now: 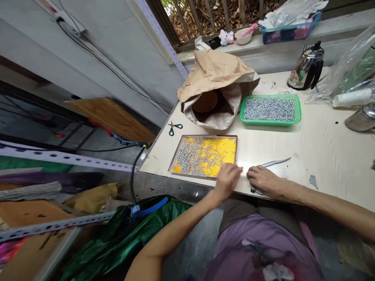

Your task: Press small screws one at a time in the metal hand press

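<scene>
My left hand (227, 181) is at the lower right corner of a shallow tray (236, 148) with a yellow bottom and many loose metal pins (190, 156). Its fingers are pinched together near a small reddish tip; what they hold is too small to name. My right hand (263, 179) rests at the table's front edge, fingers curled over a dark metal tool (256, 190) that is mostly hidden beneath them. Just behind that hand lies a thin grey strip (277, 162). A green basket (271, 123) full of similar metal pieces stands farther back.
An open brown paper bag (219, 66) stands behind the tray. Green-handled scissors (175, 127) lie left of it. A steel kettle (306, 66), clear plastic (345, 78) and a metal container (361, 118) are at the right. The white table (328, 148) ends just before my body.
</scene>
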`<state>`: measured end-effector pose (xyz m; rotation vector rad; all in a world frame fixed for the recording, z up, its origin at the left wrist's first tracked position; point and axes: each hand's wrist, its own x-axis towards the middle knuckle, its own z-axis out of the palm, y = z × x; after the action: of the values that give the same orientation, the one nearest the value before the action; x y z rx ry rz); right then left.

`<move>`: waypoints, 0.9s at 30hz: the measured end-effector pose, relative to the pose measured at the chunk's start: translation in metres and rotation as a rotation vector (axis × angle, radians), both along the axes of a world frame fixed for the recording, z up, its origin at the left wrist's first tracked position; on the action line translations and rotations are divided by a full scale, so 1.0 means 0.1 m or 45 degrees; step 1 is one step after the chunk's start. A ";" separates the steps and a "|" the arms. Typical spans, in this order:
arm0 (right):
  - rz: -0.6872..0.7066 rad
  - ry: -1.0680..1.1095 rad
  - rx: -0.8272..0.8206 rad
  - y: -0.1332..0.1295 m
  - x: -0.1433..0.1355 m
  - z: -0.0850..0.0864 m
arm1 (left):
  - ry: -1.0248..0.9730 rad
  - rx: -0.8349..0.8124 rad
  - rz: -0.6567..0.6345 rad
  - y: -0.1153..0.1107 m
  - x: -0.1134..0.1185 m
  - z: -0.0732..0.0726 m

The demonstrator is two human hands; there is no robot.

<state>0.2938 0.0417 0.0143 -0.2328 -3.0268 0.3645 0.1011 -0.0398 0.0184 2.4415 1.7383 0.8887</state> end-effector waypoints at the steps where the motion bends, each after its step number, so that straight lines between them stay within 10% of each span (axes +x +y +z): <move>1: -0.019 0.053 -0.040 0.03 0.00 -0.02 | 0.027 -0.012 0.127 0.13 -0.14 0.01; 7: -0.487 0.666 -0.243 0.58 0.00 0.47 | 0.297 -0.373 0.054 0.71 -0.47 -0.07; 15: -0.878 0.782 -0.134 1.53 0.00 1.09 | 0.360 -0.448 0.052 0.84 -0.46 -0.04; 19: -0.734 0.594 -0.197 0.96 0.27 0.85 | -0.165 -0.525 0.217 0.65 -0.36 0.12; 27: -0.771 0.023 -0.193 -0.35 0.78 0.22 | -1.004 -1.417 0.423 0.20 0.32 0.20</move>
<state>0.3723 0.0066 0.0362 -1.1047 -2.7219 0.5250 0.1333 -0.0193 0.0388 0.9511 1.6160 0.5102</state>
